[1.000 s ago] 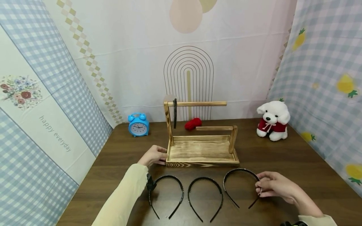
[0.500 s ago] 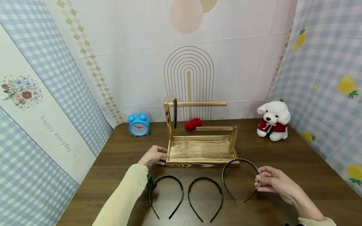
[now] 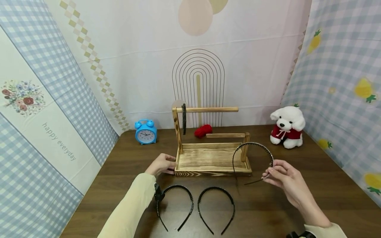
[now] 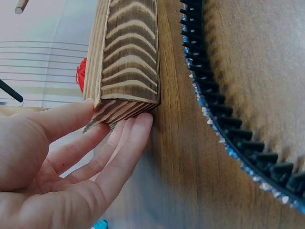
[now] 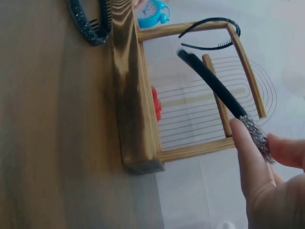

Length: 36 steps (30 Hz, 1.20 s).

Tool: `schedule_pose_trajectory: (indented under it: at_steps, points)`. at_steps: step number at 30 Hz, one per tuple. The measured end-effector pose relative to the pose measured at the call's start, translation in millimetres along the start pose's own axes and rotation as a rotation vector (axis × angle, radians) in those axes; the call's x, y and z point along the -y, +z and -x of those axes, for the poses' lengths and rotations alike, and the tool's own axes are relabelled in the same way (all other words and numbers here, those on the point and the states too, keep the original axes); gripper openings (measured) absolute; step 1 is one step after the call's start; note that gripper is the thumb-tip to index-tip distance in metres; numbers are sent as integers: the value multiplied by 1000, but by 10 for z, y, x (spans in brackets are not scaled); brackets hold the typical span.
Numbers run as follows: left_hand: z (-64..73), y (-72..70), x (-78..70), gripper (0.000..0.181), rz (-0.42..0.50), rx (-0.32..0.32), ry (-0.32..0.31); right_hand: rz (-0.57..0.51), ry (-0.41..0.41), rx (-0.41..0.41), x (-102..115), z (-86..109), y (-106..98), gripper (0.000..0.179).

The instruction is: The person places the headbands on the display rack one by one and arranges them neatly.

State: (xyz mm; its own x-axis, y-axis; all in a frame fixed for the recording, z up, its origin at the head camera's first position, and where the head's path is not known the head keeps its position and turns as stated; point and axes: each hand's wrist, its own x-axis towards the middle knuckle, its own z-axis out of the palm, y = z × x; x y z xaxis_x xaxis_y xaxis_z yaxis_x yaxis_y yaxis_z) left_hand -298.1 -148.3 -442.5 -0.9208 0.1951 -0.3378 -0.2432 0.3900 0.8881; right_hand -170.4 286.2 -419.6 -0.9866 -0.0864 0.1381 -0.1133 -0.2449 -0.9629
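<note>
A strip of bench [image 3: 128,172] parts the front edge of the wooden rack [image 3: 213,173] from the left headband [image 3: 177,186] and the middle headband [image 3: 215,188], which lie side by side with a narrow gap, ends toward the person. The upper bar [image 3: 212,109] has its free end at the right, a long bare stretch running back to the hung headband [image 3: 184,120] near the left post. Raised off the bench, the held headband [image 3: 253,143] overlaps the rack's right front corner in the head view, arch up; the right hand [image 3: 290,183] has its grip closed on that band's right side, thumb against fingers. The left hand [image 3: 162,163] holds the rack's left front corner in a part-closed grip, thumb at the top edge, fingertips lower
</note>
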Motion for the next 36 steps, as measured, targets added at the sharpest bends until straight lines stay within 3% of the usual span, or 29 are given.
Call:
schedule_pose_trajectory:
  at_steps: [7,14,23,36]
  points:
    - [2,-3,0,42,-6,-5,0,-155,-120,-63,55,-97,125,13]
    - [7,9,9,41,-4,-14,-3,-167,-218,-134,72,-206,222,14]
    - [16,28,15,41,8,-25,-8,-212,-230,-238,67,-294,317,14]
    - [24,38,-5,40,10,-23,2,-208,-241,-305,182,-440,377,19]
